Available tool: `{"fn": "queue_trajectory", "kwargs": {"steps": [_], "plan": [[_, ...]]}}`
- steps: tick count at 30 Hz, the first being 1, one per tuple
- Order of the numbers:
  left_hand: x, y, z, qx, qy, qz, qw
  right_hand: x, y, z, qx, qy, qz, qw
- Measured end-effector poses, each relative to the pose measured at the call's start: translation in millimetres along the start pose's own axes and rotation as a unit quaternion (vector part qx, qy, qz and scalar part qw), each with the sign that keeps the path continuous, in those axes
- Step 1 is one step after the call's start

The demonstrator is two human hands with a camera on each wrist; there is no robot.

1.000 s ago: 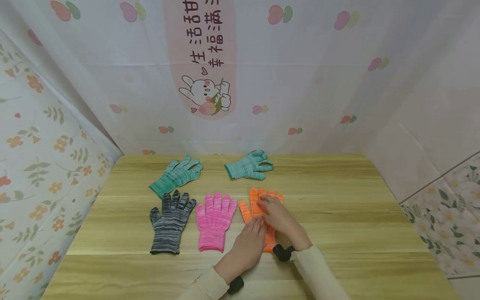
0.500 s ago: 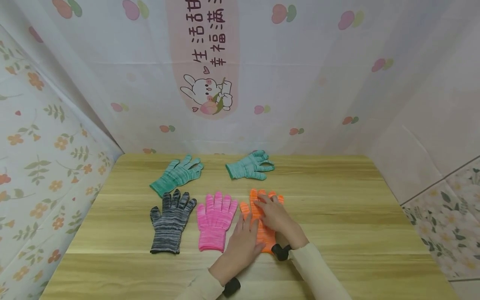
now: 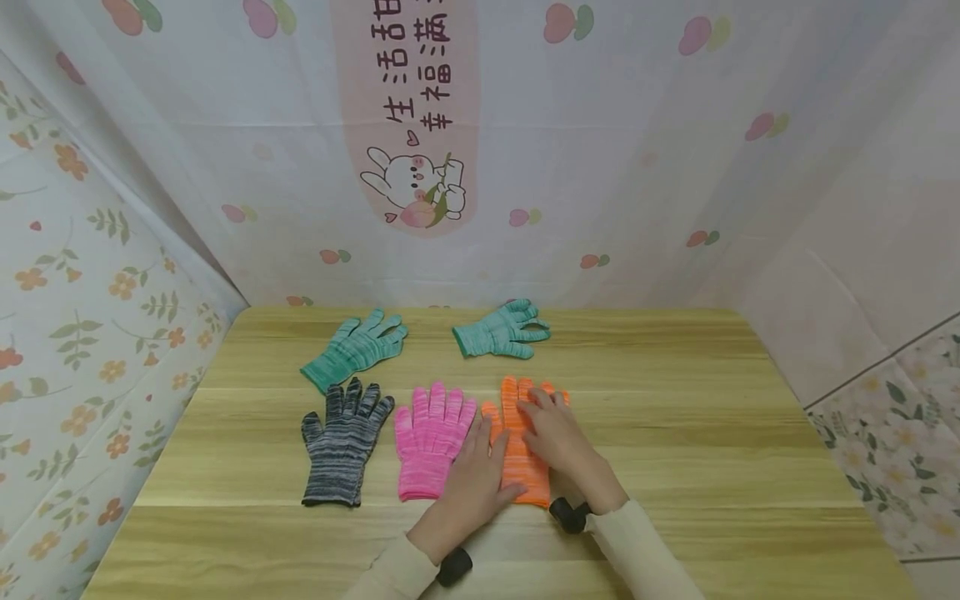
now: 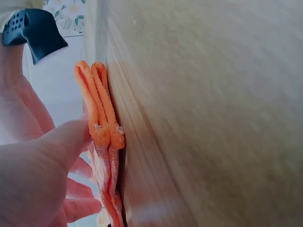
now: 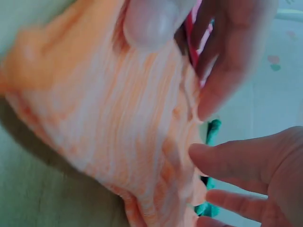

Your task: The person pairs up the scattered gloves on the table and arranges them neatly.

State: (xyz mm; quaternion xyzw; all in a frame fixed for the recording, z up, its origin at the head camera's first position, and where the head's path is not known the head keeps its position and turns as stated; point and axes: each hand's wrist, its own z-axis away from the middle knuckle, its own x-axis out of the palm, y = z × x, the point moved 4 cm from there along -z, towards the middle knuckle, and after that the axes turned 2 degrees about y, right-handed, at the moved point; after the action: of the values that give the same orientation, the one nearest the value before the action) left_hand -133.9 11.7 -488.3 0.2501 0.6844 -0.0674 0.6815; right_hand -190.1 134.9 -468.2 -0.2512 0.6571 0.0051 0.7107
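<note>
An orange striped knit glove (image 3: 527, 467) lies flat on the wooden table, fingers pointing away from me. My right hand (image 3: 558, 429) rests on its right side, fingers spread over the glove's fingers and palm. Along the left side lies my left hand (image 3: 474, 479), its thumb reaching to the cuff and its fingers stretched beside the glove's thumb. In the left wrist view the orange cuff (image 4: 99, 118) shows as stacked layers, with my thumb against it. A pink glove (image 3: 427, 450) lies just left, its right edge partly hidden by my left hand.
Left of the pink glove is a dark grey striped glove (image 3: 341, 454). Two green gloves lie farther back, one at the left (image 3: 352, 350) and one near the middle (image 3: 495, 331). A printed curtain (image 3: 615, 167) hangs behind the table (image 3: 697, 450).
My left hand has slid left off the orange glove's palm to its left edge, with its thumb spreading toward the cuff. My right hand has stayed nearly in place.
</note>
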Motion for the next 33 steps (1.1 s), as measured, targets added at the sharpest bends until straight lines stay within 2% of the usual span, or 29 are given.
{"fn": "queue_trajectory", "kwargs": {"steps": [7,10,22,28,33], "plan": [[0.3,-1.3,-1.6,0.003,-0.029,-0.018,0.9994,6.0,-1.7,7.9,0.001,-0.042,0.002,0.9991],[-0.4,-1.8,-1.9,0.0,-0.039,-0.018,0.9991,7.2,-1.3,8.0,0.005,-0.048,-0.007,0.9988],[1.6,-3.0,0.1,-0.018,-0.049,-0.037,0.998,7.1,-5.4,9.2,0.008,-0.07,-0.02,0.9973],[-0.4,-2.5,0.0,-0.01,-0.034,-0.024,0.9991,3.7,-7.8,6.2,0.006,-0.063,-0.029,0.9976],[-13.4,-10.6,-12.9,0.0,0.017,0.023,0.9996,-8.3,-7.5,2.6,0.003,-0.021,-0.047,0.9987]]}}
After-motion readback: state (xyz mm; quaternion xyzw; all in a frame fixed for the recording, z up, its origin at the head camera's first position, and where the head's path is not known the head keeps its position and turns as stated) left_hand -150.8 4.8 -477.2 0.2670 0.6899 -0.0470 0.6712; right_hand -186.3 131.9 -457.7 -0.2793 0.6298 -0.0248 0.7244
